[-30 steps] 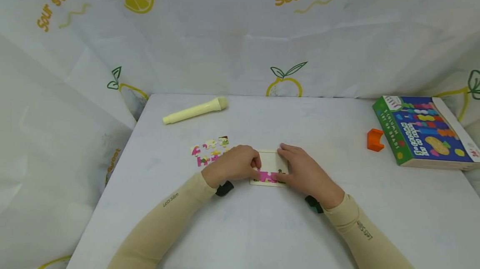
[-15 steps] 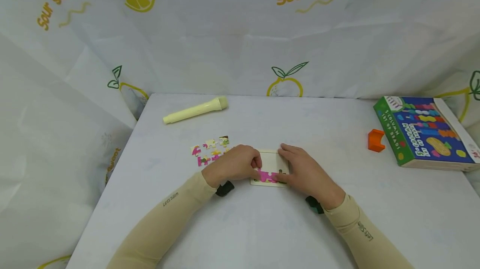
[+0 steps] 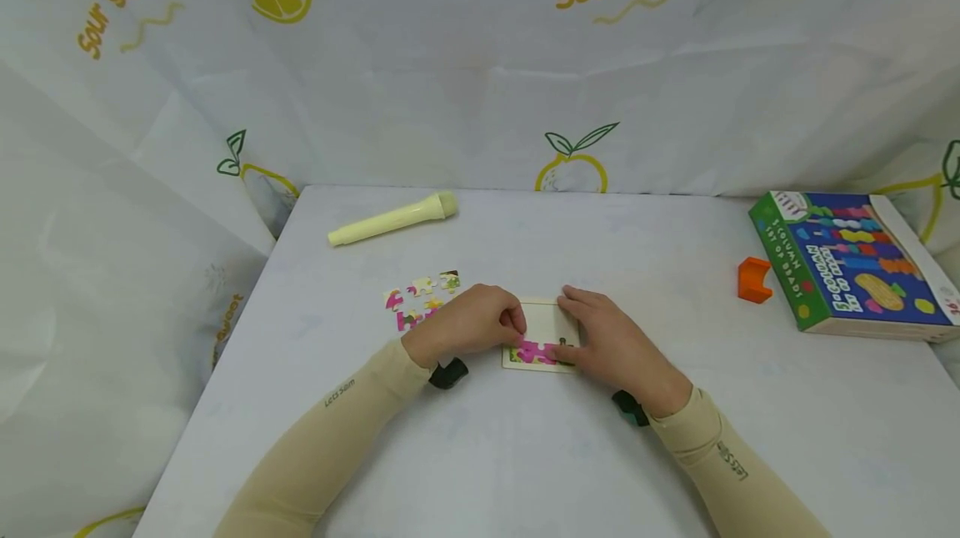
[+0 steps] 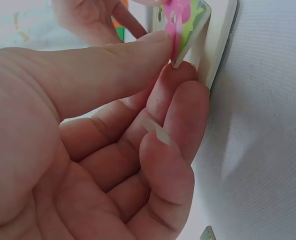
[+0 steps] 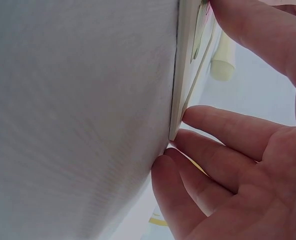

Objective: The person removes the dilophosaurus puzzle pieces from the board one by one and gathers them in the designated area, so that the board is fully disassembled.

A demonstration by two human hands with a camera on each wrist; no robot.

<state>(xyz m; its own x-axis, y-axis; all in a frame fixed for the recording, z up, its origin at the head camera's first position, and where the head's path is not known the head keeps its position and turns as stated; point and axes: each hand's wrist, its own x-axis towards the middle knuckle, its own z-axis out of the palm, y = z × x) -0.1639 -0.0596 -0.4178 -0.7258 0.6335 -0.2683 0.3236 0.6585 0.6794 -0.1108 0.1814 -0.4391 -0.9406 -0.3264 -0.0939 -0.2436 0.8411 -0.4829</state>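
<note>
A small pale puzzle tray (image 3: 542,321) lies between both hands, with joined pink and green pieces (image 3: 534,352) along its near edge. My left hand (image 3: 476,321) is at the tray's left side. In the left wrist view its thumb and index finger pinch a pink-and-green puzzle piece (image 4: 188,22), tilted up from the tray; the other fingers curl beneath. My right hand (image 3: 618,346) has its thumb on the pieces at the right, while its fairly straight fingers (image 5: 228,125) touch the tray's edge (image 5: 180,75). Part of the piece row is hidden by the hands.
Several loose puzzle pieces (image 3: 422,286) lie left of the tray, partly behind the left hand. A pale yellow toy microphone (image 3: 390,221) is at the back left. An orange block (image 3: 753,280) sits beside a bead-set box (image 3: 855,263) at the right.
The left fingers have lifted slightly, and more of the green-and-pink left corner of the row shows. My right hand stays in place on the tray; the head view has shifted a little.
</note>
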